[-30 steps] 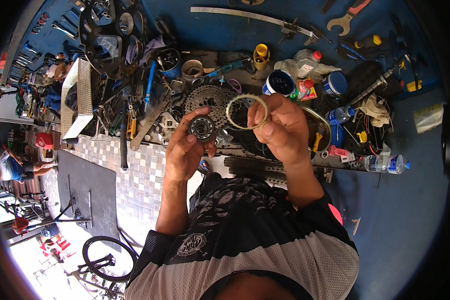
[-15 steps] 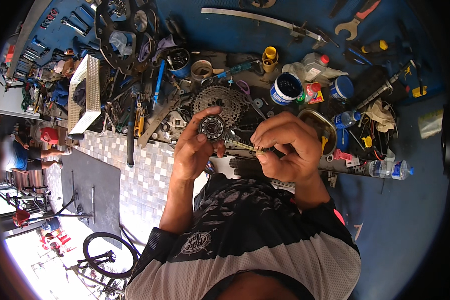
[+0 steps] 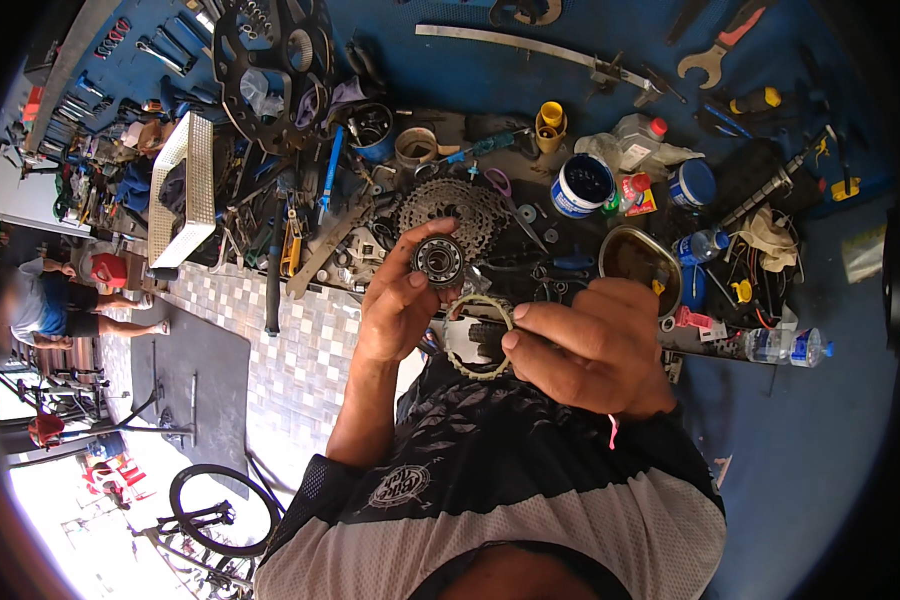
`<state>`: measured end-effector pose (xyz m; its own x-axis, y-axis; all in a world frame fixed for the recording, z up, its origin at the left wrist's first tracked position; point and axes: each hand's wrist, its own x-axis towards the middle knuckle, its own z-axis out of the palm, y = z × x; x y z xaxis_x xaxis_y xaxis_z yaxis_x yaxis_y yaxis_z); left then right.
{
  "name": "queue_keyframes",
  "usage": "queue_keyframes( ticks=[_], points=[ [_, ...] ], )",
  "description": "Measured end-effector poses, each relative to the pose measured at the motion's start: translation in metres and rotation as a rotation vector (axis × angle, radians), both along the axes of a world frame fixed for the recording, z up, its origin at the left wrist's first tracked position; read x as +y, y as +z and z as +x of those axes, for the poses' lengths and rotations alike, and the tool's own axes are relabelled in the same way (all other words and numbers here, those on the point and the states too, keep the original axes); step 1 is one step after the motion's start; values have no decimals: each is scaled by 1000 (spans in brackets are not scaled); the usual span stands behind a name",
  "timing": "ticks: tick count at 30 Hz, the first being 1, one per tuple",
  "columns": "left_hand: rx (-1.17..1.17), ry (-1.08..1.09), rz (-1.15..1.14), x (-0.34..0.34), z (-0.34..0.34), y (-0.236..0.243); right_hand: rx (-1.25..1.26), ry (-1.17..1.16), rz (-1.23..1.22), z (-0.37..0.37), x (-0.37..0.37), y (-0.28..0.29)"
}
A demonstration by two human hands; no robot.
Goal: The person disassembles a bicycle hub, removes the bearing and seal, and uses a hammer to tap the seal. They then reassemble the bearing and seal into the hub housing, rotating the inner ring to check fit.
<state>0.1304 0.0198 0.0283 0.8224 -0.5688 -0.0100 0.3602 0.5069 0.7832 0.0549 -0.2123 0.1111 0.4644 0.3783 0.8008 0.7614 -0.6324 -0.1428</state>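
Observation:
My left hand (image 3: 392, 312) is closed around a round metal part with a ball bearing (image 3: 437, 262) in its face, pinched between thumb and fingers over the bench's near edge. In my right hand (image 3: 598, 345), thumb and fingertips pinch a thin, pale yellow-green ring (image 3: 478, 375) with a notched edge. The ring hangs just below and right of the bearing part, apart from it, its open middle facing up. Beyond my left hand a bicycle cassette (image 3: 470, 205) lies on the bench.
Purple-handled scissors (image 3: 498, 180), a tub of dark grease (image 3: 582, 186) and a metal pan of brown liquid (image 3: 625, 262) stand beyond my hands. A white perforated basket (image 3: 183, 190) sits left among crowded tools. A plastic bottle (image 3: 785, 346) lies right. Another person (image 3: 55, 305) stands far left.
My right hand has drawn the ring away from the bearing part, toward my body, and turned it from edge-on to face-on. My left hand still holds the bearing part.

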Motion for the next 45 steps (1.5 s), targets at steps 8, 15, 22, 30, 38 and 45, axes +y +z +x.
queue_keyframes(
  ticks=[8, 15, 22, 30, 38, 45],
  points=[
    [30, 40, -40, -5, 0, -7, -99, -6, -74, 0, -1, 5],
    [25, 67, -31, -5, 0, -8, -90, 13, -69, 0, 0, 5],
    [33, 68, -28, -4, -1, -11, -86, 13, -76, -1, 0, 4],
    [3, 40, -9, -3, -5, 4, 80, 119, 118, 13, -6, -6],
    [31, 38, -73, 1, -6, -10, 960, 536, 1193, 24, -3, -43],
    [32, 14, -89, 2, -6, -12, 1179, 636, 1371, 26, -9, -41]
  ],
)
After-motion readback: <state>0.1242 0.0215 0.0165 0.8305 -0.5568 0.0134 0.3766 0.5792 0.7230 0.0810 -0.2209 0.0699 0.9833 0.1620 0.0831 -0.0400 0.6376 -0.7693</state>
